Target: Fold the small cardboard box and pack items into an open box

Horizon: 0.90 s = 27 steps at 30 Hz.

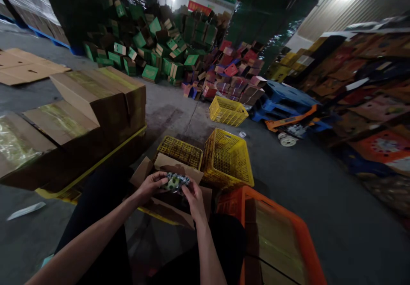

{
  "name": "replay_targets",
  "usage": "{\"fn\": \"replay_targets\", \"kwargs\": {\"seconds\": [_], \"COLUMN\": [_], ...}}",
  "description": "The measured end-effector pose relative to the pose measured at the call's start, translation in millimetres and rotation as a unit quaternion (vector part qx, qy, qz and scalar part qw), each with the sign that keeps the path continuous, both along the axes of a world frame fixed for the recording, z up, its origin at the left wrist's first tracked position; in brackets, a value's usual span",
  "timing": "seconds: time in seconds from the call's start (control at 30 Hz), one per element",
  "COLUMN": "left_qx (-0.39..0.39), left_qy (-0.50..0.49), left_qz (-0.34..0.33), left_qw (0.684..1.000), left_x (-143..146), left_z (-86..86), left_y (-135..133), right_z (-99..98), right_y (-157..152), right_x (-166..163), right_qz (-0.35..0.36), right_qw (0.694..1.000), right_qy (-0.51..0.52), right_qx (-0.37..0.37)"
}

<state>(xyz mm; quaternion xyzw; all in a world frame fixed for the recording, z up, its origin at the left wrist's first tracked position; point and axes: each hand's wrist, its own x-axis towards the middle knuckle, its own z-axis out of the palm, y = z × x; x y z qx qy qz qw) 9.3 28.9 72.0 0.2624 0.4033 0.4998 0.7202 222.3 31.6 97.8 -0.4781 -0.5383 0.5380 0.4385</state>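
Observation:
Between my two hands is a small clear plastic packet [174,182] with pale green and dark patches; its contents are too blurred to name. My left hand [153,186] pinches its left end, and my right hand [194,195] grips its right end. Directly below them stands a cardboard box [205,197] with its flaps spread, between my knees. The inside of that box is dark and mostly hidden by my hands and the packet.
Taped cartons [112,92] sit on a yellow crate at my left. Yellow crates [229,159] stand ahead, and an orange crate [282,208] holding a carton is at my right. Farther off are heaped green boxes [150,73], blue pallets [285,97] and an orange pallet jack [291,120].

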Motion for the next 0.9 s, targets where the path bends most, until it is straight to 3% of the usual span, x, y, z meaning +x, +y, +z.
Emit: {"fn": "replay_targets", "kwargs": {"seconds": [0.5, 0.9], "left_qx": [-0.008, 0.042], "left_qy": [0.053, 0.082], "left_qz": [0.023, 0.031], "left_qw": [0.998, 0.995], "left_x": [0, 2], "left_z": [-1.6, -1.7], "left_y": [0, 1], "right_z": [-6.6, -8.5], "right_y": [3, 0], "right_x": [1, 1], "right_qz": [-0.016, -0.011], "right_qw": [0.999, 0.998], "right_qy": [0.026, 0.043], "right_qx": [-0.021, -0.053]}}
